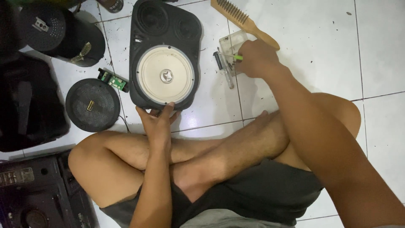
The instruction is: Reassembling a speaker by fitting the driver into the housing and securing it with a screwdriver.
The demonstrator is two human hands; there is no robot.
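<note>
A dark grey speaker panel [164,25] with a big cream cone and two small round drivers lies face up on the white tiled floor. My left hand [158,122] rests at its near edge, fingers touching the rim. My right hand [255,57] reaches out to a small clear plastic tray [231,42] and is closed on a thin tool with a green tip [237,57]. A screwdriver with a clear handle [225,69] lies just left of that hand. My crossed bare legs fill the lower middle.
A wooden-handled wire brush [242,19] lies beyond the tray. A round black grille [93,104], a small green circuit board [113,80] and other black speaker parts [63,36] sit at left. Dark equipment cases [29,105] line the left edge.
</note>
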